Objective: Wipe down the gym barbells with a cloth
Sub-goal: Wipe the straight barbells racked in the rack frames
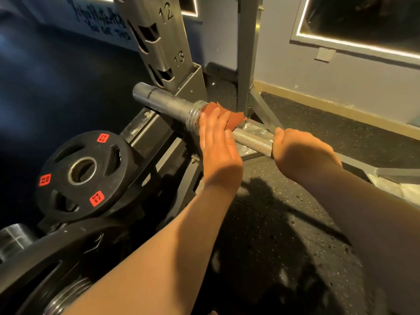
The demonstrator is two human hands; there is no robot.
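A steel barbell [252, 139] runs from the upper left to the lower right, with a dark bare sleeve [168, 101] at its far end and a knurled shaft near me. An orange-red cloth [234, 116] lies over the bar just beside the sleeve's collar. My left hand [218, 146] rests on the cloth with straight fingers and presses it onto the bar. Further down the shaft, my right hand [300, 153] grips the knurled part, fingers curled round it.
A grey rack upright [163, 42] with numbered slots 12 and 13 stands behind the sleeve. Black weight plates [84, 176] with red 2.5 kg labels sit on pegs at the left. Speckled rubber floor [284, 223] lies below, and a wall with a lit frame [354, 45] is at the right.
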